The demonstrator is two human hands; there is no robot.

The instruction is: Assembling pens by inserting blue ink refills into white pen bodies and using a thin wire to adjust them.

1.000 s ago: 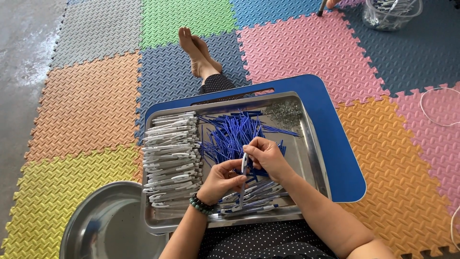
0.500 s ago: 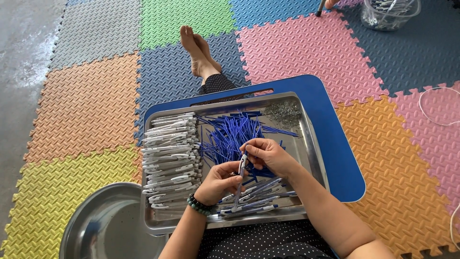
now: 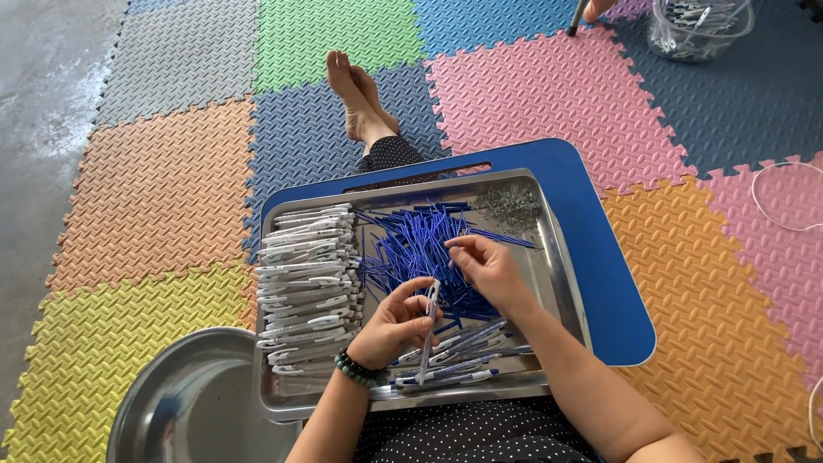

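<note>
While the left hand grips an upright white pen barrel, the right hand pinches a blue refill. Both hands work apart above the steel tray.

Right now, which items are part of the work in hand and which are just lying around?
In use:
- left hand holding a white pen barrel
- right hand over the blue refills
- stacked white barrels
- finished pens
- pile of tiny metal parts
- steel tray on the blue lap board

Lying about:
- round metal basin
- clear tub
- white cord
</note>
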